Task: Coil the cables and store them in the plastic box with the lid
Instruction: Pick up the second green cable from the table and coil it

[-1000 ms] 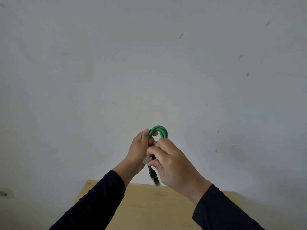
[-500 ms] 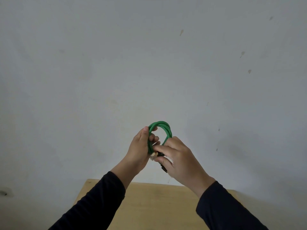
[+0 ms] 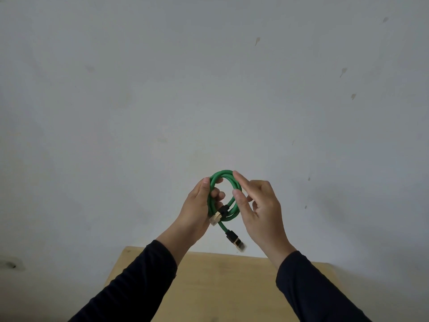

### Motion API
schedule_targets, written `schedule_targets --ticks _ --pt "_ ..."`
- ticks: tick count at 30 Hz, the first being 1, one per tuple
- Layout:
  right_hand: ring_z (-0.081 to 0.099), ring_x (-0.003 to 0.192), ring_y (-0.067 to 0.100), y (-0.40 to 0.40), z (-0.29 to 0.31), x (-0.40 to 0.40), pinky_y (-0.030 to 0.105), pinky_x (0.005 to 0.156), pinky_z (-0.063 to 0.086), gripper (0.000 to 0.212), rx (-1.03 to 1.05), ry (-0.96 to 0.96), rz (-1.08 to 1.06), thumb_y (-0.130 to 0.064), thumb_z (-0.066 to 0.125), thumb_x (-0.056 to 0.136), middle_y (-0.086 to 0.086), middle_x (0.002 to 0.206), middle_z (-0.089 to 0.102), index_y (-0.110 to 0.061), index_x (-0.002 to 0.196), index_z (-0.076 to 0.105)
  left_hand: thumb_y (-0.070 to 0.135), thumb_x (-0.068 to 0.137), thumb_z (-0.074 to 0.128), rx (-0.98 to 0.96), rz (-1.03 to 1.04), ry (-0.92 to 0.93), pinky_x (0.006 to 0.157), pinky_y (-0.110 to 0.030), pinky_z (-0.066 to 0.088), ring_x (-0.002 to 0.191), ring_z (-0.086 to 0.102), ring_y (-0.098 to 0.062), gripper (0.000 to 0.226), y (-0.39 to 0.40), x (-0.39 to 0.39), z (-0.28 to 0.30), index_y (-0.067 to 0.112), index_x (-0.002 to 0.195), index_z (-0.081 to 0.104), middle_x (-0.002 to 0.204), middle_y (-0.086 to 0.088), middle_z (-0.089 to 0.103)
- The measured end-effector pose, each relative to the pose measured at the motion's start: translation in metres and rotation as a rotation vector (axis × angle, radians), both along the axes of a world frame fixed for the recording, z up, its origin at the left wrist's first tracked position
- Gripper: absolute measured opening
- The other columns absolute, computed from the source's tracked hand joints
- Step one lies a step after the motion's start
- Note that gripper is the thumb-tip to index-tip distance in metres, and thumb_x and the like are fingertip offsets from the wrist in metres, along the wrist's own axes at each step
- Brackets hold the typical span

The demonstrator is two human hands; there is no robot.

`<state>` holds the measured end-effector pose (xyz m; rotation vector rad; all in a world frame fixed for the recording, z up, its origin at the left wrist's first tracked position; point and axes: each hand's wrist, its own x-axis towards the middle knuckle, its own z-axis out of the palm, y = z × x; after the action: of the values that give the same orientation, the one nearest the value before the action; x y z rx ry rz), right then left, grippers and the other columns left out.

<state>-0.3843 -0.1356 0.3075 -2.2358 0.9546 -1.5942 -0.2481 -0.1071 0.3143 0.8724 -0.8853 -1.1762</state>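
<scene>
There is one view only, from a camera worn on the person's head. It faces forward and only slightly down, so a pale grey wall [image 3: 209,89] fills most of the picture and just the far end of the wooden bench [image 3: 222,287] shows along the bottom edge. The wide angle bends the bench's edges a little. The hands [image 3: 195,210] sit close to the lens, low and central, with both dark sleeves [image 3: 130,287] rising from the bottom corners. No second view shares the scene.
</scene>
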Motion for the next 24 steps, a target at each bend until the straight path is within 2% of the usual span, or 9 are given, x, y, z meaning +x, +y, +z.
schedule_targets --ticks 2,4,5,7,10,14,18,21,24 --pt "0.050 0.083 0.002 0.001 0.000 0.003 0.005 0.071 0.037 0.038 0.062 -0.015 0.068 -0.039 0.044 0.090 0.000 0.088 0.056 -0.036 0.128 0.049 0.034 0.101 0.028 0.004 -0.011 0.000 0.060 -0.024 0.043 0.063 0.050 -0.010 0.037 0.000 0.001 -0.002 0.018 0.101 0.061 0.066 0.004 0.046" --pt "0.055 0.081 0.008 0.004 -0.001 0.008 0.011 0.069 0.042 0.037 0.123 -0.029 0.127 -0.032 0.045 0.093 0.001 0.087 0.062 -0.039 0.130 0.045 0.033 0.101 0.030 0.008 0.006 -0.019 0.066 -0.026 0.042 0.077 0.058 -0.010 0.034 0.002 0.000 -0.005 0.022 0.104 0.062 0.070 0.005 0.053" --pt "0.057 0.080 0.011 0.006 -0.002 0.010 0.015 0.070 0.044 0.038 0.139 -0.034 0.132 -0.028 0.045 0.094 0.004 0.087 0.064 -0.039 0.130 0.044 0.032 0.101 0.031 0.014 0.036 -0.041 0.069 -0.026 0.043 0.086 0.062 -0.010 0.033 0.003 -0.001 -0.008 0.025 0.105 0.063 0.075 0.005 0.058" --pt "0.057 0.077 0.014 0.010 -0.009 0.014 0.014 0.068 0.045 0.038 0.167 -0.047 0.113 -0.021 0.046 0.095 0.007 0.083 0.064 -0.039 0.129 0.044 0.029 0.100 0.036 0.023 0.121 -0.094 0.074 -0.025 0.046 0.095 0.066 -0.009 0.029 0.008 -0.002 -0.014 0.028 0.106 0.065 0.092 0.006 0.068" --pt "0.054 0.071 0.011 0.023 -0.021 0.016 0.012 0.062 0.044 0.039 0.293 -0.083 0.094 -0.020 0.046 0.096 0.007 0.078 0.062 -0.042 0.127 0.045 0.022 0.098 0.045 0.028 0.246 -0.153 0.070 -0.021 0.051 0.086 0.070 -0.007 0.025 0.018 -0.002 -0.025 0.030 0.103 0.067 0.102 0.009 0.071" --pt "0.054 0.069 -0.004 0.041 -0.042 0.020 0.008 0.063 0.043 0.037 0.451 -0.112 0.034 -0.025 0.044 0.097 -0.009 0.075 0.059 -0.043 0.129 0.046 0.022 0.095 0.051 0.025 0.301 -0.255 0.065 -0.018 0.054 0.082 0.070 -0.007 0.021 0.032 0.001 -0.048 0.028 0.107 0.067 0.101 0.010 0.072" --pt "0.050 0.060 -0.003 0.065 -0.074 0.013 0.009 0.057 0.042 0.036 0.599 -0.117 -0.035 -0.027 0.043 0.097 -0.006 0.073 0.060 -0.043 0.129 0.047 0.023 0.092 0.056 0.078 0.217 -0.360 0.074 -0.022 0.056 0.085 0.070 -0.005 0.021 0.053 0.001 -0.084 0.032 0.108 0.067 0.093 0.011 0.072" --pt "0.049 0.056 -0.003 0.090 -0.106 0.000 0.009 0.052 0.039 0.036 0.715 -0.086 -0.062 -0.024 0.043 0.097 -0.007 0.075 0.061 -0.043 0.128 0.047 0.020 0.090 0.059 0.155 0.141 -0.432 0.078 -0.023 0.056 0.084 0.069 -0.002 0.024 0.073 -0.005 -0.123 0.027 0.112 0.066 0.090 0.008 0.073" --pt "0.048 0.060 0.007 0.115 -0.134 -0.016 0.010 0.047 0.037 0.036 0.855 -0.058 -0.075 -0.025 0.045 0.096 -0.003 0.077 0.062 -0.044 0.127 0.046 0.020 0.089 0.061 0.234 0.091 -0.494 0.082 -0.024 0.055 0.085 0.069 -0.002 0.027 0.096 -0.015 -0.165 0.023 0.115 0.066 0.092 0.008 0.073"
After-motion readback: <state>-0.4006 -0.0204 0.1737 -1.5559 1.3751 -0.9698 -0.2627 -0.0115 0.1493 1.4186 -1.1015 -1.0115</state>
